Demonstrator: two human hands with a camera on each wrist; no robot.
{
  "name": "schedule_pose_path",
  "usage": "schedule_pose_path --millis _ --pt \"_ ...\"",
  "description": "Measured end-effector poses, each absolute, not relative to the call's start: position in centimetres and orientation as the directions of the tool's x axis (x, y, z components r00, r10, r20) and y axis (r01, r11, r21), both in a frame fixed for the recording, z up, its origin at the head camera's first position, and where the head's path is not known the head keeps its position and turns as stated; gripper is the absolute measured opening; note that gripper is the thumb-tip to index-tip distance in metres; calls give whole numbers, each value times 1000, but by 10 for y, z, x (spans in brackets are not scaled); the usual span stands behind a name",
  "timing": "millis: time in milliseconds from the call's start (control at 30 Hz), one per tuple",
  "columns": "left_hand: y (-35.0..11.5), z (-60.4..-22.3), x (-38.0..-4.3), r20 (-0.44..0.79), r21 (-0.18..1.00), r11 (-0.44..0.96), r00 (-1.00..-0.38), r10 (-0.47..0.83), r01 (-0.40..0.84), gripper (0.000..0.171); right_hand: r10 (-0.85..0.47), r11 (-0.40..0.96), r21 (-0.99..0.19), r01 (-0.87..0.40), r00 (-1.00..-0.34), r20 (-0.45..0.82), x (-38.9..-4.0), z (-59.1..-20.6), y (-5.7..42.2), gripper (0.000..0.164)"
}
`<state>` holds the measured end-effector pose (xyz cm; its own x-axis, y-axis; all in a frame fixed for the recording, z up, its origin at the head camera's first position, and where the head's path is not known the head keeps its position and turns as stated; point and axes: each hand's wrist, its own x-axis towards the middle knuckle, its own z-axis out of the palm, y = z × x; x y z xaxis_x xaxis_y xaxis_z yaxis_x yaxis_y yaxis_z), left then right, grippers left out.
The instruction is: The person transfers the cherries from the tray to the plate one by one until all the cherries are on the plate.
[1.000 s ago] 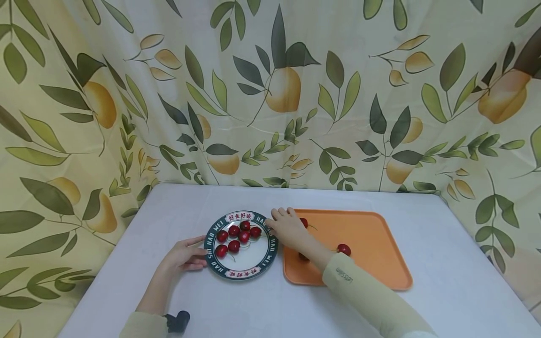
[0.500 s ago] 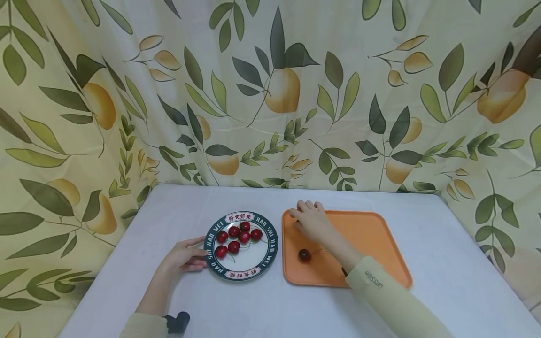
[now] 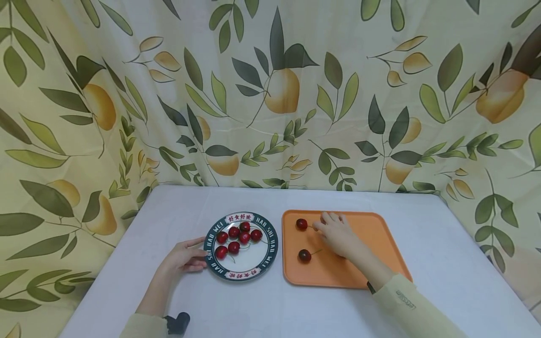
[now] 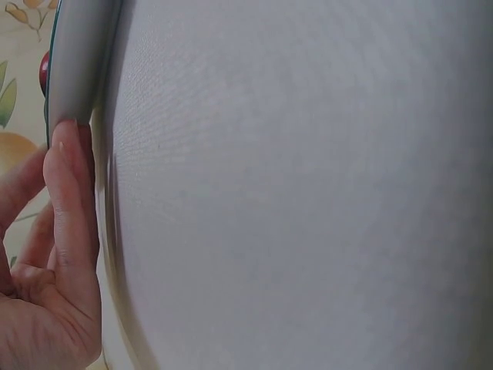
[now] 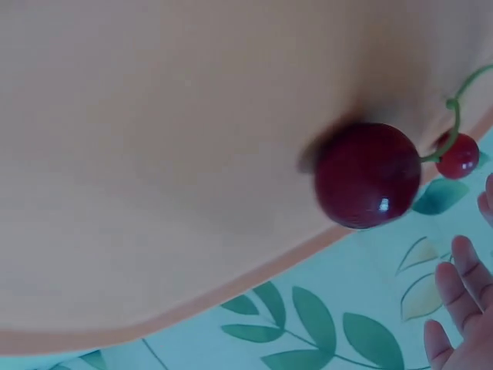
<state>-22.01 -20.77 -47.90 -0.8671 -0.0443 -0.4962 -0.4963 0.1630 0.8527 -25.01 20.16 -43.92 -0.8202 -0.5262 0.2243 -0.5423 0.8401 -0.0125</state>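
Observation:
On the table, a white plate (image 3: 249, 257) with a dark green lettered rim bears several red cherries (image 3: 234, 247). My left hand (image 3: 186, 255) touches the plate's left rim with its fingers nearly straight. The left wrist view shows those fingers (image 4: 71, 200) against the plate's edge. An orange tray (image 3: 363, 227) lies to the right of the plate. My right hand (image 3: 338, 236) is over the tray's middle, its loosely bent fingers near the stem of a dark red cherry (image 3: 302, 224). Another cherry (image 3: 305, 255) lies nearer the tray's front. In the right wrist view a cherry (image 5: 366, 176) looms close, below the wrist.
A white cloth (image 3: 249, 305) covers the table. Behind it hangs a curtain (image 3: 283, 94) printed with fruit and leaves. A black strap device (image 3: 177, 323) sits at the left wrist by the sleeve.
My right hand has moved right, from the plate's right rim to over the tray, uncovering two cherries at the tray's left. My left hand has stayed at the plate.

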Motion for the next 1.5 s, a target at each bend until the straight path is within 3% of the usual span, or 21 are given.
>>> schedule_pose_path --millis 567,800,1133,1500 --pt "-208 -477 -219 -482 864 151 -876 -32 -481 55 -679 734 99 -672 -726 109 -230 -449 223 16" --pt "-207 -478 -219 -483 862 154 -875 -37 -483 55 -622 783 22 -622 -782 36 -232 -447 228 17" --pt "-208 -478 -219 -478 867 146 -878 -30 -477 55 -578 816 14 -578 -816 16 -242 -443 243 40" --pt "-207 -477 -219 -481 865 146 -876 -34 -481 55 -534 845 17 -534 -845 17 -248 -444 255 23"
